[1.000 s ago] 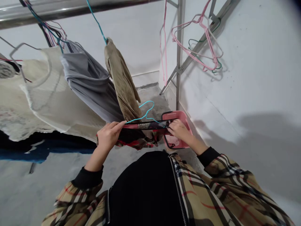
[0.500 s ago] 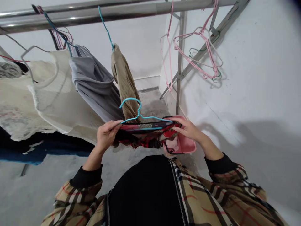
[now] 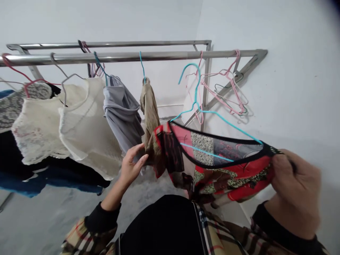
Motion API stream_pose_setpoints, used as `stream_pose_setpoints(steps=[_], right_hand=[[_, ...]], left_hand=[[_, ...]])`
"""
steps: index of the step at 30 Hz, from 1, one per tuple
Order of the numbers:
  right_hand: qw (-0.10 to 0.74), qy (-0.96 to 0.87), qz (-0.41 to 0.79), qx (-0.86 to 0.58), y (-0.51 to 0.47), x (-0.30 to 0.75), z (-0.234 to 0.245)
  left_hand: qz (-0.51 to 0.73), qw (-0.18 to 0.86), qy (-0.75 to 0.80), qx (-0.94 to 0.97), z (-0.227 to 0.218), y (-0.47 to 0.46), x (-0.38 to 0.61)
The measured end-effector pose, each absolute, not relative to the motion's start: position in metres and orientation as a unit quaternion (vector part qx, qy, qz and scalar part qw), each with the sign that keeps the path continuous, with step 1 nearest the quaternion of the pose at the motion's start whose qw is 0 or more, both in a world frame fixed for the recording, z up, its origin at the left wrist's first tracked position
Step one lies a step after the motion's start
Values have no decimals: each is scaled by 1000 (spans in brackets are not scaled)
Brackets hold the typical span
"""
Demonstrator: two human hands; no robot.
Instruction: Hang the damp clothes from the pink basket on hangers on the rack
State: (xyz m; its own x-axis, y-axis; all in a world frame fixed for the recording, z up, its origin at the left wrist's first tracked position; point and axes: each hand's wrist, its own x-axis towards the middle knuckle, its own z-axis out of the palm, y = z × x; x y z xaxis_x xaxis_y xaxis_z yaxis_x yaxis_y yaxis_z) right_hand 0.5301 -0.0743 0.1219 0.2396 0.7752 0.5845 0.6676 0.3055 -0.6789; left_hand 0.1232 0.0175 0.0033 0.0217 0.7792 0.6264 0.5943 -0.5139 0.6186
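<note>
A red patterned shirt (image 3: 180, 161) with a black neckline hangs on a light-blue hanger (image 3: 196, 102), raised in front of me. My right hand (image 3: 296, 184) grips the shirt at its right shoulder, close to the hanger's end. To the left of the shirt is my left hand (image 3: 134, 163), its thumb and fingers apart and nothing between them. Its fingertips are near a khaki garment (image 3: 149, 106), which hangs from the rail on another blue hanger; whether they touch it I cannot tell. The hook of the held hanger is free, in front of the rail.
A metal rail (image 3: 170, 56) crosses the view, with a second one behind it. Grey (image 3: 120, 106) and cream (image 3: 87, 120) garments hang at left with several others. Pink hangers (image 3: 230, 81) hang at right by the wall. Below lies a grey floor (image 3: 66, 212).
My right hand has lifted the shirt and hanger up, closer and to the right. My left hand has let go of the shirt's left side. The view has tilted up.
</note>
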Motion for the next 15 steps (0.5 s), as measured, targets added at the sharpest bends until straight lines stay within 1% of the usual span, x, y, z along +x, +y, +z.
stream_pose_setpoints(steps=[3, 6, 8, 11, 15], right_hand=[[522, -588, -66, -615, -65, 515, 136], [514, -606, -155, -588, -29, 492, 146], [533, -618, -169, -552, 6, 475, 150], [544, -623, -160, -539, 63, 450, 151], [524, -654, -126, -530, 124, 419, 146]], left_hand=[[497, 119, 479, 713, -2, 13, 127], [493, 140, 476, 715, -5, 10, 135], [493, 153, 470, 716, -6, 8, 141], [488, 170, 456, 725, -5, 6, 150], [473, 185, 444, 739, -6, 2, 157]])
